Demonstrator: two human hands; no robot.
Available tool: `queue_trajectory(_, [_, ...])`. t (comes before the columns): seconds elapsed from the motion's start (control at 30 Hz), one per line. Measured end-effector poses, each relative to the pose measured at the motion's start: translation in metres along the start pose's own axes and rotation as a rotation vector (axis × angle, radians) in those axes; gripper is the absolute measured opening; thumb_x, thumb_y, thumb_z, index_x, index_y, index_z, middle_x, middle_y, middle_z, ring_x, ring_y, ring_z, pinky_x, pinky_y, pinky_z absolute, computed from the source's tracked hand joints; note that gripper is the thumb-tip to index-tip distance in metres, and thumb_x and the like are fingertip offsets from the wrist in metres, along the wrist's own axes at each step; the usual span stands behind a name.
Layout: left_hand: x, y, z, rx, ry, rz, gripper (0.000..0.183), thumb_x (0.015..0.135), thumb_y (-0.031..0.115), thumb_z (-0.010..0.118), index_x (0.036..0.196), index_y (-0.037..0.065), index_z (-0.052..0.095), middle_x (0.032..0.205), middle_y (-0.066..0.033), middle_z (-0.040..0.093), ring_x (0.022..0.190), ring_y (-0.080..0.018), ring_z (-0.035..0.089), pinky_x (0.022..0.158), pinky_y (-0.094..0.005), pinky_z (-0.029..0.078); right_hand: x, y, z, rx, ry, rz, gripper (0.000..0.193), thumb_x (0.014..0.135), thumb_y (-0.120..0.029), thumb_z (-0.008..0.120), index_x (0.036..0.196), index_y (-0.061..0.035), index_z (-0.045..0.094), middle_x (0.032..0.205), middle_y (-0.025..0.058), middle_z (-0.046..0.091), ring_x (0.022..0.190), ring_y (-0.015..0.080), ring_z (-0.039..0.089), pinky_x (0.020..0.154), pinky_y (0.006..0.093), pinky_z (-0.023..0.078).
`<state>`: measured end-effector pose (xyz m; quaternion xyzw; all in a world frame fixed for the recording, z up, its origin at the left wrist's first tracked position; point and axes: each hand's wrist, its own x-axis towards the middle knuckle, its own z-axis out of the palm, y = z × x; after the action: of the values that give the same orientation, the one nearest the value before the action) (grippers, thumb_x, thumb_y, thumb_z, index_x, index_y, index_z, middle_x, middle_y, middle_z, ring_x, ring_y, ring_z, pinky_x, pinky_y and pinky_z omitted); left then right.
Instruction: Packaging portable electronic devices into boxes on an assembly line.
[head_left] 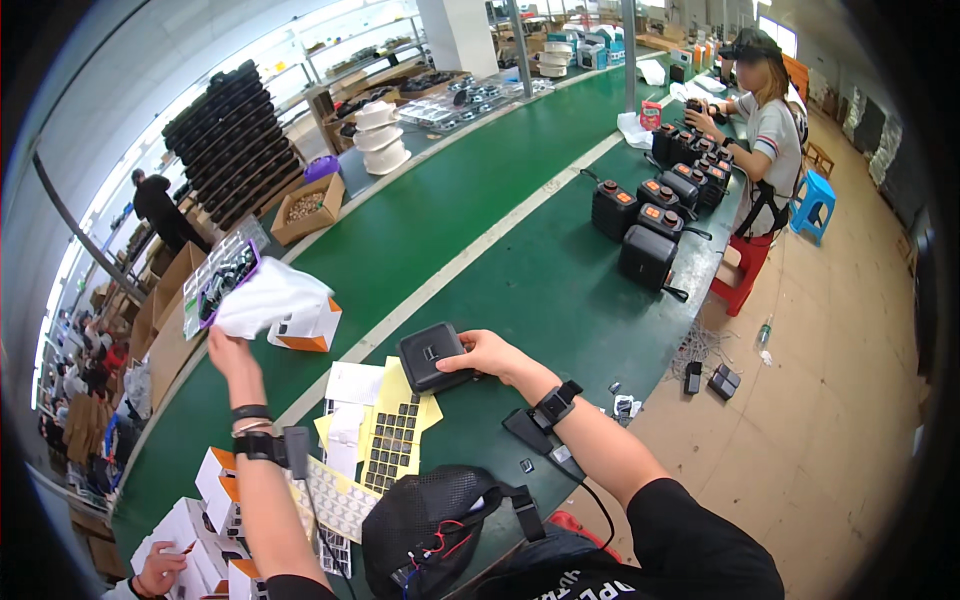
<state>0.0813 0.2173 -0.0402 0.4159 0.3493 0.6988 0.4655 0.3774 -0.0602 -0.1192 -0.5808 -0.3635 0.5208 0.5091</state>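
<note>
My left hand (232, 358) is raised over the green bench, its fingers closed on the lower edge of a limp white bag or sheet (275, 300); which of the two I cannot tell. The white thing hangs in front of a white and orange box (312, 328). My right hand (485, 356) grips the right side of a black square device (430, 358) with rounded corners, thumb on top. Just below the device lie yellow and white sticker sheets (392, 440) with rows of dark labels.
A black mesh cap (425, 525) lies close to me. Several black portable speakers (648, 255) stand at the right, near a seated co-worker (770, 130). Another person's hand (160, 570) is among white and orange boxes (190, 530) at lower left. A carton (308, 208) sits beyond the belt.
</note>
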Motion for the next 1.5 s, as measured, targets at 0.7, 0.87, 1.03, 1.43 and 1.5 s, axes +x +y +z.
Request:
queue_trajectory(0.7, [-0.223, 0.092, 0.021, 0.336, -0.933, -0.616, 0.056, 0.094, 0.046, 0.037, 0.132, 0.005, 0.035, 0.122, -0.0195, 0.049, 0.106, -0.0296, 0.053, 0.089, -0.0411, 0.044, -0.082, -0.069, 0.016, 0.477, 0.037, -0.192, 0.044, 0.078, -0.033, 0.066, 0.109, -0.0049, 0.053, 0.089, 0.0056, 0.056, 0.063, 0.0104, 0.049, 0.055, 0.0273, 0.046])
queue_trajectory(0.87, [-0.266, 0.142, 0.011, -0.312, -1.134, -1.047, 0.093, 0.079, 0.077, 0.016, 0.138, 0.006, 0.026, 0.128, -0.0248, 0.043, 0.113, -0.0389, 0.049, 0.093, -0.0482, 0.041, -0.153, -0.088, 0.058, -0.324, 0.223, -0.857, 0.072, 0.065, -0.018, 0.077, 0.125, 0.0, 0.041, 0.106, 0.0103, 0.055, 0.09, 0.016, 0.057, 0.075, 0.028, 0.047])
queue_trajectory(1.03, [-0.293, 0.134, -0.026, -0.827, -0.728, -1.274, 0.083, 0.082, 0.07, 0.028, 0.133, 0.005, 0.034, 0.122, -0.0228, 0.05, 0.088, -0.0425, 0.061, 0.075, -0.0469, 0.054, -0.176, -0.109, 0.085, -0.688, -0.124, -1.059, 0.072, 0.068, -0.033, 0.075, 0.124, -0.0031, 0.044, 0.11, 0.0161, 0.053, 0.093, 0.0298, 0.057, 0.075, 0.0349, 0.048])
queue_trajectory(1.43, [-0.312, 0.17, -0.117, -1.057, -0.406, -0.894, 0.081, 0.071, 0.069, 0.054, 0.131, 0.016, 0.04, 0.125, -0.0215, 0.039, 0.083, -0.0268, 0.054, 0.065, -0.0316, 0.055, 0.037, 0.002, 0.04, -1.322, -0.12, -0.768, 0.033, 0.073, 0.001, 0.051, 0.103, -0.0075, 0.063, 0.109, 0.009, 0.059, 0.1, 0.0294, 0.053, 0.084, 0.036, 0.046])
queue_trajectory(1.5, [-0.313, 0.178, -0.123, -1.122, -0.374, -0.886, 0.08, 0.073, 0.071, 0.049, 0.129, 0.014, 0.042, 0.122, -0.0201, 0.044, 0.083, -0.0294, 0.053, 0.065, -0.0342, 0.055, 0.041, -0.007, 0.044, -1.374, -0.111, -0.765, 0.021, 0.073, -0.005, 0.055, 0.091, -0.0072, 0.067, 0.099, 0.0082, 0.062, 0.092, 0.0266, 0.056, 0.08, 0.0349, 0.047])
